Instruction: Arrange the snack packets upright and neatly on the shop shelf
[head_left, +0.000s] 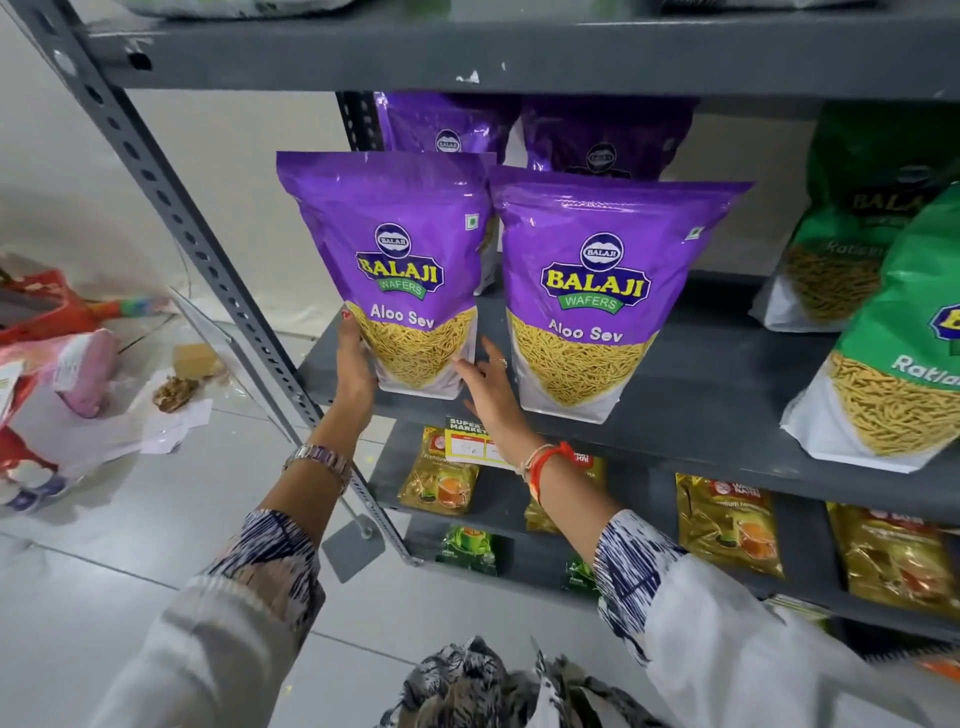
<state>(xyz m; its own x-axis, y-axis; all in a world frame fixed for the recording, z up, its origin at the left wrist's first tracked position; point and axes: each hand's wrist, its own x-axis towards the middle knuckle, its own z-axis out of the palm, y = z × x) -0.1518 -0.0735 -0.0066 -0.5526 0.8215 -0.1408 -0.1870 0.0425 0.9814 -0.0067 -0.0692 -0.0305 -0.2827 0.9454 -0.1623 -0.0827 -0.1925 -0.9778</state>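
Observation:
Two purple Aloo Sev packets stand upright at the front of the grey shelf (691, 415). My left hand (356, 361) presses against the lower left side of the left purple packet (400, 260). My right hand (491, 384) is at that packet's lower right corner, fingers spread, in the gap beside the right purple packet (602, 291). Two more purple packets (519, 130) stand behind them. Green Ratlami Sev packets (893, 332) stand to the right on the same shelf.
A slotted grey upright post (208, 249) runs diagonally left of the shelf. Gold and green tea packets (727, 525) fill the lower shelves. A yellow price tag (470, 441) hangs on the shelf edge. Bags and loose items (57, 374) lie on the tiled floor at left.

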